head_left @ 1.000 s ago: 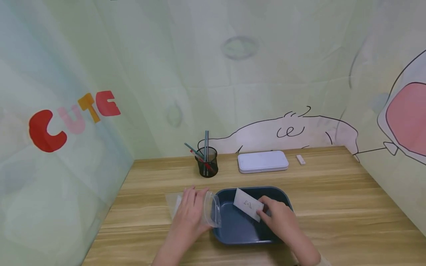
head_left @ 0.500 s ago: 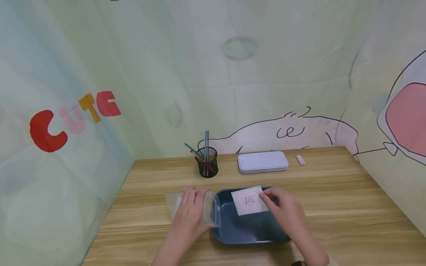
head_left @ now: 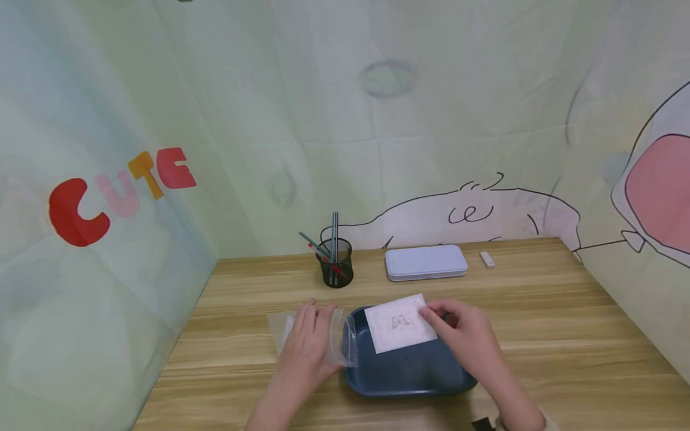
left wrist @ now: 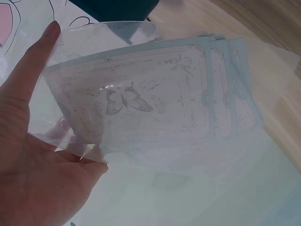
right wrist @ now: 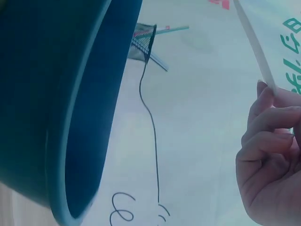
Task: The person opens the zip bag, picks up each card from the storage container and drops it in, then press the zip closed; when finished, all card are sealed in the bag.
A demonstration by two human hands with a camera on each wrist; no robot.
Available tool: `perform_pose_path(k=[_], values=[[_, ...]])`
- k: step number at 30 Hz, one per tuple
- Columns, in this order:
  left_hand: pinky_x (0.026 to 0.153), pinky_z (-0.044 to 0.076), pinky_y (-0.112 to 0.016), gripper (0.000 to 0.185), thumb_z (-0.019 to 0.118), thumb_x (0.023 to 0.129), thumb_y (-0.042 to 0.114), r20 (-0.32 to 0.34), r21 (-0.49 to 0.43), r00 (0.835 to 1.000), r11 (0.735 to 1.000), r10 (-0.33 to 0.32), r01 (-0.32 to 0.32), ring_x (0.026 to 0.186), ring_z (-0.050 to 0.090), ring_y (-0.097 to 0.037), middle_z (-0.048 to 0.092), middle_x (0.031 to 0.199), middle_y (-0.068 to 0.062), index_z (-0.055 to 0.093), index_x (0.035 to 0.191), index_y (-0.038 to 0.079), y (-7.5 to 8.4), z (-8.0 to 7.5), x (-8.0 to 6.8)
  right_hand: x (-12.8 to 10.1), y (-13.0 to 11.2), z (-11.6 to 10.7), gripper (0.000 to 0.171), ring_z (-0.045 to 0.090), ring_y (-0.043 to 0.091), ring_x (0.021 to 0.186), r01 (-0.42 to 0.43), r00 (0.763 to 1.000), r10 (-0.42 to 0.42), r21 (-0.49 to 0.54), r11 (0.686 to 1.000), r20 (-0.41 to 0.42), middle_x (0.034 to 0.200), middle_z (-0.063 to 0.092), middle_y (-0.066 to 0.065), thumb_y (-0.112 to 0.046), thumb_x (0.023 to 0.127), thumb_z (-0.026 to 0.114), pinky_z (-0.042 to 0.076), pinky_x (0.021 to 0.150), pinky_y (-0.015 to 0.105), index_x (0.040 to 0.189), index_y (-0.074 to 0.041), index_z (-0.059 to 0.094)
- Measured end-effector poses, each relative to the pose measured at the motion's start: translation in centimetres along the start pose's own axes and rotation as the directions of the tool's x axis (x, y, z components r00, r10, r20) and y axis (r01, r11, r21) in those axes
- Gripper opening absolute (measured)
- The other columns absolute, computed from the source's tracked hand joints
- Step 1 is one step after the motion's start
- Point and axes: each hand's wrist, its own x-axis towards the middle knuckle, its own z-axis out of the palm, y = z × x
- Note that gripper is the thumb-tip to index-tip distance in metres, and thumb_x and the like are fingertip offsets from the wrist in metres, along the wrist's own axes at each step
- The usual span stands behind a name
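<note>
So I'm holding a clear plastic bag flat on the desk at lower left of center in the head view, with my left hand spread over it and its mouth propped open toward the tray. In the left wrist view the hand is resting with fingers straight along the bag, and there are already a few pale blue printed cards stacked inside.

Moving right, my right hand is pinching a white card by its right edge, thumb and fingers curled on it, and it's hovering above the blue tray at lower center. The right wrist view only shows the card edge-on in the fingers, next to the tray wall.

Looks to me like I'm in the carrying-over step: card lifted, not yet in the bag. The next move probably calls for swinging it left and lining its edge up with the bag's opening, which is floppy and narrow, so that's the fiddly bit. The tray's left rim is sitting right beside the opening and could catch the card.

Further back, well apart: a pen cup, a white case and a small eraser.
</note>
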Motion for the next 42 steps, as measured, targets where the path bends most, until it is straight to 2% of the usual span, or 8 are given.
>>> perform_pose_path(k=[5,13,26,32,42], values=[[0.105,0.023,-0.044,0.1,0.086,0.04,0.035,0.003,-0.003,1.0,1.0,0.012,-0.012,0.117,0.037,-0.037,0.049,0.105,-0.013,0.043,0.123,0.001,0.1,-0.1,0.1,-0.2,-0.3,0.9,0.014,0.047,0.012,0.051,0.016,1.0,-0.017,0.095,0.995,0.007,0.064,0.057,-0.01,-0.036,0.078,0.066,0.039,0.041,0.022,0.08,-0.023,0.067],[0.106,0.023,-0.042,0.102,0.087,0.039,0.036,0.03,0.006,1.0,1.0,-0.001,0.001,0.119,0.034,-0.034,0.048,0.106,-0.012,0.042,0.124,0.002,0.5,-0.2,0.3,-0.3,-0.7,3.0,0.01,0.045,0.009,0.048,0.056,0.998,-0.055,0.073,0.996,-0.015,0.062,0.055,-0.013,-0.036,0.077,0.066,0.039,0.039,0.021,0.079,-0.027,0.066],[0.108,0.017,-0.039,0.103,0.086,0.04,0.04,0.054,-0.002,0.998,1.0,-0.019,0.019,0.122,0.03,-0.032,0.047,0.109,-0.012,0.042,0.126,0.004,0.9,0.1,0.5,-0.5,-1.6,5.4,0.007,0.045,0.009,0.047,0.027,0.998,-0.033,0.11,0.994,0.048,0.062,0.056,-0.016,-0.036,0.077,0.067,0.038,0.038,0.02,0.081,-0.031,0.067],[0.108,0.015,-0.039,0.101,0.085,0.043,0.042,0.077,0.0,0.996,0.999,-0.041,0.041,0.124,0.028,-0.029,0.047,0.11,-0.011,0.041,0.127,0.005,1.1,-0.1,0.5,-0.6,-1.9,6.5,0.007,0.043,0.008,0.045,0.054,0.997,-0.061,0.12,0.991,0.051,0.062,0.055,-0.017,-0.038,0.076,0.067,0.037,0.037,0.02,0.081,-0.032,0.066],[0.104,0.023,-0.048,0.098,0.087,0.044,0.036,0.023,-0.019,0.999,0.999,0.036,-0.035,0.12,0.033,-0.035,0.048,0.105,-0.014,0.042,0.124,0.001,1.1,-0.1,0.7,-0.6,-2.2,8.7,0.012,0.044,0.004,0.046,0.092,0.989,-0.102,0.092,0.991,0.108,0.062,0.056,-0.019,-0.041,0.076,0.065,0.039,0.039,0.02,0.079,-0.03,0.067]])
